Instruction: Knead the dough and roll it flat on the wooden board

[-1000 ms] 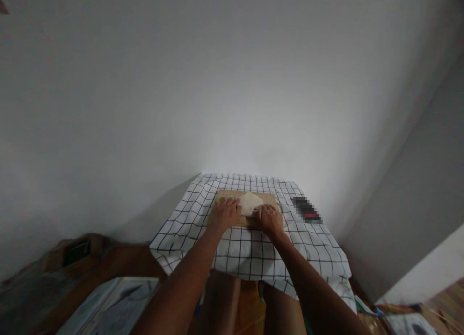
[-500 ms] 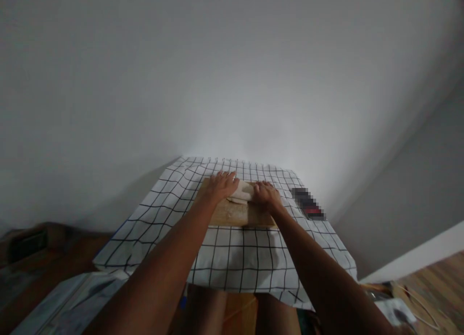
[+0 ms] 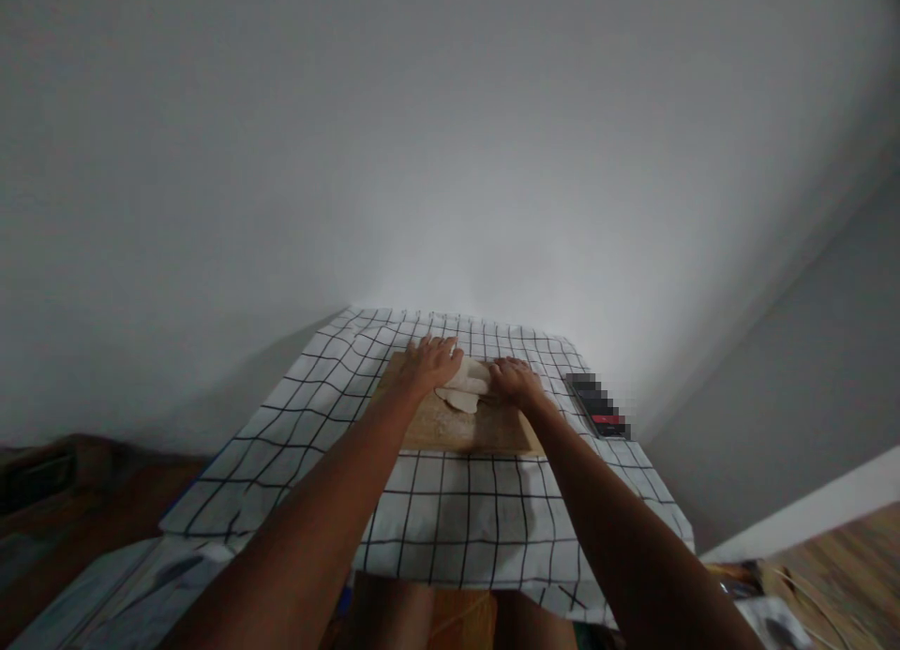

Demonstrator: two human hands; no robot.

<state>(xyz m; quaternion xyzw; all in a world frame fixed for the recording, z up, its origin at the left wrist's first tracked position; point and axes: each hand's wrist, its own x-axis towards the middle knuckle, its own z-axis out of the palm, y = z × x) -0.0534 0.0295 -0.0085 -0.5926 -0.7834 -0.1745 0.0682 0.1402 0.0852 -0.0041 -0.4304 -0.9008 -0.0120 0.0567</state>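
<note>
A pale lump of dough [image 3: 466,385] lies on a wooden board [image 3: 457,428] at the far part of a small table. My left hand [image 3: 427,367] lies flat on the dough's left side, fingers pointing away from me. Pressing on the dough's right side is my right hand [image 3: 516,383], with its fingers curled over it. Part of the dough sticks out toward me between the two hands. Both forearms reach across the table from the near edge.
A white cloth with a black grid [image 3: 457,509] covers the table and hangs over its near edge. A dark blurred flat object [image 3: 598,405] lies to the right of the board. Bare walls stand close behind and to the right. Papers [image 3: 105,594] lie low at the left.
Both hands have pushed away from me over the dough, from the board's near edge to its far part. The dough went from a flat sheet to a folded lump. The view has shifted.
</note>
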